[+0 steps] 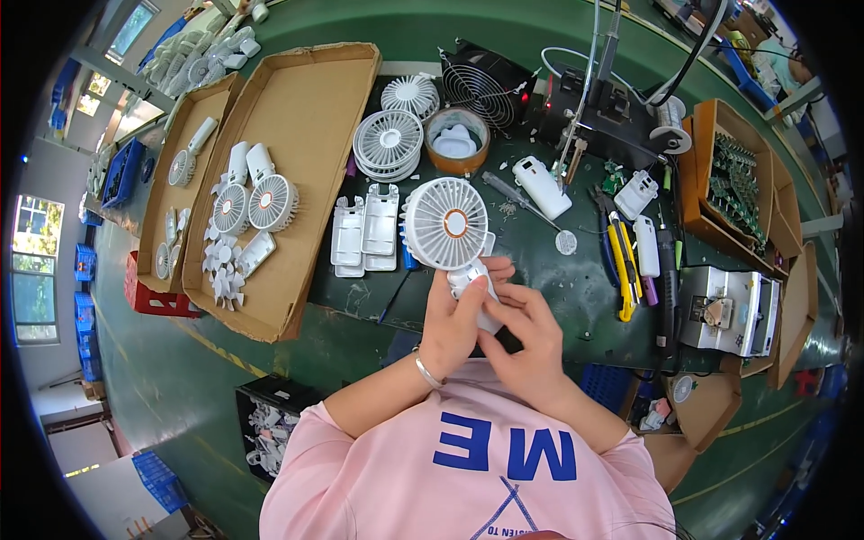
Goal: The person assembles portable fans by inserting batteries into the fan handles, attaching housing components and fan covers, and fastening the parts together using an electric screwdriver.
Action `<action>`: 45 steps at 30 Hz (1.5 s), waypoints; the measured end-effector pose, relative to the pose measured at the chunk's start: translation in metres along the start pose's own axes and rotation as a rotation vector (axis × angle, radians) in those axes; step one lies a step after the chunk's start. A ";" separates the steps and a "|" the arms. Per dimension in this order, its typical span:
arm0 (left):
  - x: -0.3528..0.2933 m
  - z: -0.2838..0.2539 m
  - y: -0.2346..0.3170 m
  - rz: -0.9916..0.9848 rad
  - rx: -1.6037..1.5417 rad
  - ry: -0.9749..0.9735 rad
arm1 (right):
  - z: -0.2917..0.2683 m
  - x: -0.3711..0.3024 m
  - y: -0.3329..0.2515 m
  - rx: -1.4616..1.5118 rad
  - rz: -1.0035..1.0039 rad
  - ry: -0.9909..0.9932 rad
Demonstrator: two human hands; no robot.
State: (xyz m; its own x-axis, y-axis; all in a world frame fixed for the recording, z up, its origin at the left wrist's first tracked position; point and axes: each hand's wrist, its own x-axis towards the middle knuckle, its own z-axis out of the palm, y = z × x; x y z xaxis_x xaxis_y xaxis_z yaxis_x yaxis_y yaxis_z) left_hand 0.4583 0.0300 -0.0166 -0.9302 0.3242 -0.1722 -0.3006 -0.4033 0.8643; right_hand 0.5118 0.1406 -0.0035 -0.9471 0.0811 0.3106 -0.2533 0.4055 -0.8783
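Note:
A white handheld fan (445, 223) with a round grille and an orange ring at its hub is held up in front of me, head away from my body. My left hand (453, 315) wraps round its handle, thumb lying on the front. The fingers of my right hand (526, 328) are bent against the handle's lower right side; part of the handle is hidden behind both hands. Just left of the fan, white plastic handle shells (364, 229) lie on the dark green bench. Behind it are stacked white fan grilles (389, 144).
At left, a cardboard tray (306, 117) holds fans and loose white blades. To the right lie a screwdriver (526, 200), a yellow utility knife (622, 261), pliers (601, 229) and white housings (542, 187). A black machine with a solder spool (668, 117) and a box of circuit boards (697, 180) stand beyond.

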 end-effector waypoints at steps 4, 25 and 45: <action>-0.002 0.002 0.011 -0.062 -0.116 -0.132 | -0.019 0.001 0.010 0.664 0.568 -0.024; -0.012 0.012 0.009 -0.167 0.085 -0.417 | -0.118 -0.097 0.047 1.159 0.782 0.579; -0.015 -0.006 -0.007 -0.451 -0.623 -0.502 | -0.175 -0.029 -0.007 -0.340 -0.308 1.382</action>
State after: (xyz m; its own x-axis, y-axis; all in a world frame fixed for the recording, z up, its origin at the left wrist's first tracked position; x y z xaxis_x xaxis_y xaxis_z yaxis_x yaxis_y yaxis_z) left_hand 0.4727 0.0226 -0.0230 -0.5403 0.8377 -0.0798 -0.8076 -0.4896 0.3289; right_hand 0.5755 0.2951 0.0576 0.1260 0.6669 0.7344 -0.1631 0.7441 -0.6478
